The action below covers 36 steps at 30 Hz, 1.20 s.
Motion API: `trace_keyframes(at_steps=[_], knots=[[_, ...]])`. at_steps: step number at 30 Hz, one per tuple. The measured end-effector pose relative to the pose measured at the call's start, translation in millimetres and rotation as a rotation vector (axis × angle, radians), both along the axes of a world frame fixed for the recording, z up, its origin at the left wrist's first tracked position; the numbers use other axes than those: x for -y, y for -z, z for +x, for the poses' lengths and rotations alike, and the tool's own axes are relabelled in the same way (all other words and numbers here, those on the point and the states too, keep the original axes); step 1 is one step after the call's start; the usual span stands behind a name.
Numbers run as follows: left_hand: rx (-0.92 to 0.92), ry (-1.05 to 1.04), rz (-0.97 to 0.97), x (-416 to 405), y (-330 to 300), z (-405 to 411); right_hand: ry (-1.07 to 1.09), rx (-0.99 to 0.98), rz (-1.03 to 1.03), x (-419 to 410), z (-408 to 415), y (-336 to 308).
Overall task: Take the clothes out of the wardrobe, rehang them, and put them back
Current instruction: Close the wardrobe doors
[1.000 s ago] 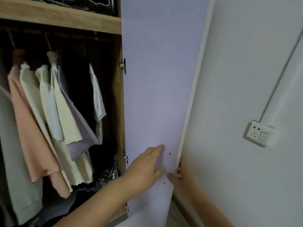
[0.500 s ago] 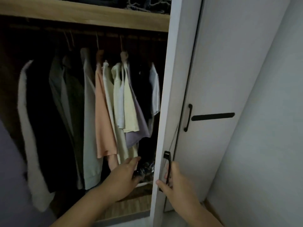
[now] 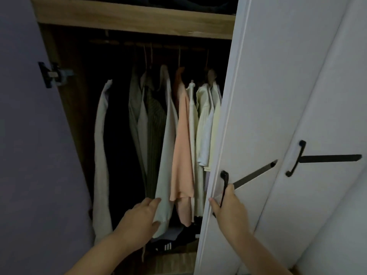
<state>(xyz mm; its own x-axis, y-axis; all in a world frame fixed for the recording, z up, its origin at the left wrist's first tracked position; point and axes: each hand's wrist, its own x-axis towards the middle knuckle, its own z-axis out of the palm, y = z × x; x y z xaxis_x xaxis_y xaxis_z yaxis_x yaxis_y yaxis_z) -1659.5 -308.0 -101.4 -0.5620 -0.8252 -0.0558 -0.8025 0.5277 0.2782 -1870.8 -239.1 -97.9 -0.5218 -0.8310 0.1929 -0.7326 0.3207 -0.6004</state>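
Inside the dark wooden wardrobe [image 3: 131, 16], the left hand [image 3: 139, 221] pinches the lower hem of a pale grey-green hanging garment [image 3: 166, 155] beside a peach shirt [image 3: 182, 155], while the right hand [image 3: 228, 207] grips the white door's [image 3: 258, 96] black bar handle [image 3: 224, 187].

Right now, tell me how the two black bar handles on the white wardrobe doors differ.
The nearer black bar handle is gripped by the right hand; the farther black bar handle on the next white door is untouched. The nearer handle's flat black strip slants upward to the right, while the farther handle's strip runs level. The nearer handle sits lower in view. Both share the same black bar with a flat strip.
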Motion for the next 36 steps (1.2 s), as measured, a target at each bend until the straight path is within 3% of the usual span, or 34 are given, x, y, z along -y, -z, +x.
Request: trace_keyframes(at_steps=[9, 20, 27, 30, 36], knots=[[0.011, -0.067, 0.013, 30, 11, 33, 0.070, -0.037, 0.005, 72, 17, 2], [0.028, -0.266, 0.025, 36, 15, 46, -0.045, 0.040, 0.120, 143, 7, -2], [0.042, -0.377, 0.007, 25, 9, 47, -0.105, 0.127, 0.088, 169, -9, 2], [0.041, -0.428, -0.001, 15, 3, 47, -0.129, -0.008, 0.124, 167, -11, 5], [0.060, -0.553, -0.019, -18, -2, 58, -0.267, -0.279, 0.582, 144, -9, 20]])
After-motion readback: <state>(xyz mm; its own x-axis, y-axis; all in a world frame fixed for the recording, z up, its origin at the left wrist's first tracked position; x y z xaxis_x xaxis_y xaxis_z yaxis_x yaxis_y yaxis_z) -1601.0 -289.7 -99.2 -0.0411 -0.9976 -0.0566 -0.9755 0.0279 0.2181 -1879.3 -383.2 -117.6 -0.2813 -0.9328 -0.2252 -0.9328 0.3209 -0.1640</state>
